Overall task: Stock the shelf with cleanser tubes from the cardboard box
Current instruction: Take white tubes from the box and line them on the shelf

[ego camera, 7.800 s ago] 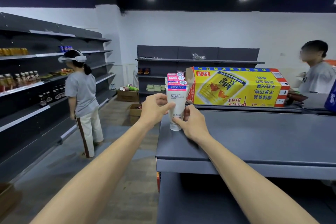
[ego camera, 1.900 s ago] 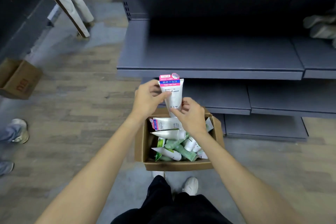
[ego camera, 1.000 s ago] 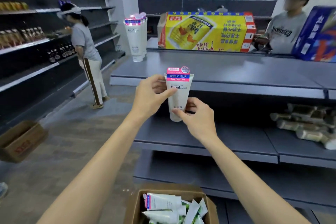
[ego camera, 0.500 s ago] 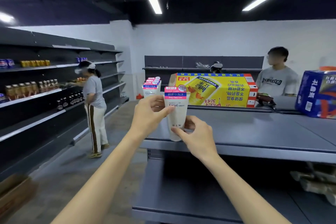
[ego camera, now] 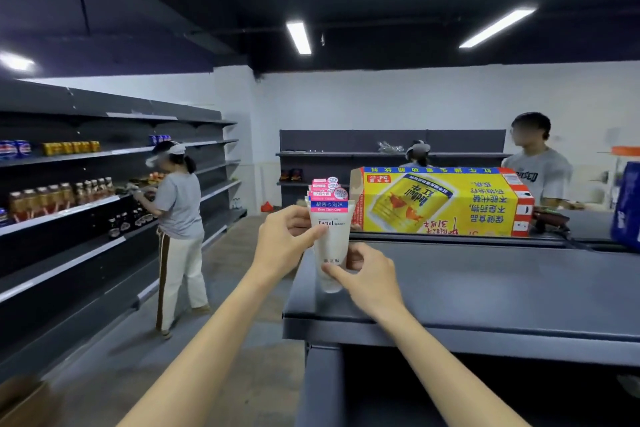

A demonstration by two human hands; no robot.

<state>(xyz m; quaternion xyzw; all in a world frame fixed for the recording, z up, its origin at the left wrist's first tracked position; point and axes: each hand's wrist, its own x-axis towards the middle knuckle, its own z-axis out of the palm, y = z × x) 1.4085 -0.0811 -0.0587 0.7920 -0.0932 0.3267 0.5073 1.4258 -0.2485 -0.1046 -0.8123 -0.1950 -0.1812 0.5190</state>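
Both hands are on one white cleanser tube (ego camera: 331, 239): the left hand (ego camera: 284, 241) pinches its upper body just under the pink and blue label band, thumb across the front, while the right hand (ego camera: 365, 274) pinches the lower end near the cap, forefinger laid across it. The two-point hold looks meant to keep the tube upright, cap down and label facing out, as it goes onto the grey shelf top (ego camera: 485, 291). The tube stands at the shelf's left end, near the front edge; whether its cap already touches the surface cannot be told. Directly behind it, toward the back edge, a short row of matching tubes (ego camera: 325, 185) stands in a file, only their pink tops showing, so this one seems intended as the row's front member. A yellow drinks carton (ego camera: 440, 201) sits just right of that row along the back edge. The cardboard box the tubes come from is not in view.
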